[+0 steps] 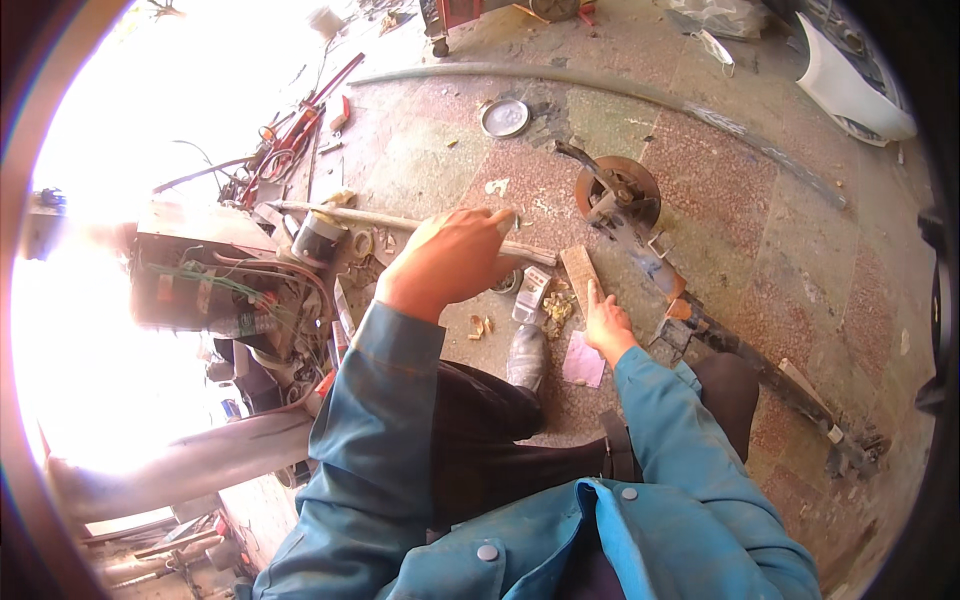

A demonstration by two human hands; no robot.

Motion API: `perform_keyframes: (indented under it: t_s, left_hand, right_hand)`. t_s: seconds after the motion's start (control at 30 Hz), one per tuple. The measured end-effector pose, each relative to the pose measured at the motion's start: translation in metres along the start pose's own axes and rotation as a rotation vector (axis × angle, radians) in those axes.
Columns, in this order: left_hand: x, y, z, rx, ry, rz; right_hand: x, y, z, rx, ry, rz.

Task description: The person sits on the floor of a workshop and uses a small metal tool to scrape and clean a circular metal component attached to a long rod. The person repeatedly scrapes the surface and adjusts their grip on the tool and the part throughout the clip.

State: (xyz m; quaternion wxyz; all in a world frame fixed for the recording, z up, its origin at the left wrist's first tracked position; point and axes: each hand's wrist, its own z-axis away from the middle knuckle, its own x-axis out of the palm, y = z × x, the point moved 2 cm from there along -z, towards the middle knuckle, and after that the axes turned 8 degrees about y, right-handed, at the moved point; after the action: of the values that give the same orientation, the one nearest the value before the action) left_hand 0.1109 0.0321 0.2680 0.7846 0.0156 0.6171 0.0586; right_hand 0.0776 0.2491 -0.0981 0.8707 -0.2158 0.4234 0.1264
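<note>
My left hand (455, 258) is closed, knuckles up, around a long pale wooden stick (535, 253). The stick passes out on both sides of the fist; its far left length reaches toward the clutter. My right hand (608, 325) is at the near end of a short, flat brown wooden block (579, 274), index finger stretched along it. The other fingers are curled and partly hidden. Between the hands a small white-and-grey box (531, 294) rests on the floor beside yellowish scraps (558, 307). A pink sheet of paper (583, 360) lies just below my right hand.
To the right, a long metal strut with a rusty disc (618, 190) lies slantwise. A round metal lid (505, 118) and a long curved pipe (560, 73) are farther off. Cables, a can (318, 240) and a metal box (190, 280) crowd the left. My boot (527, 358) is near the paper.
</note>
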Motion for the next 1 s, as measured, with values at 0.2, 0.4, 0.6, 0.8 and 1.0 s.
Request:
perform_keyframes:
  t_s: [0.2,0.4,0.6,0.8,1.0]
  left_hand:
    - [-0.021,-0.005,0.029,-0.053,0.104,0.065]
    - [-0.006,-0.028,0.049,-0.071,0.186,0.031]
    - [-0.026,-0.031,0.064,-0.204,0.074,0.017]
    - [-0.042,-0.014,0.064,-0.151,0.183,0.059]
    - [-0.033,-0.012,0.076,-0.154,0.177,0.029]
  right_hand:
    - [-0.019,0.006,-0.016,0.02,0.176,-0.124]
    - [-0.021,-0.003,-0.037,-0.06,0.227,-0.06]
    - [-0.027,-0.008,-0.04,-0.177,0.153,0.078]
    - [-0.024,0.004,-0.045,-0.271,0.171,0.195]
    - [-0.03,-0.007,-0.033,-0.275,0.106,0.131]
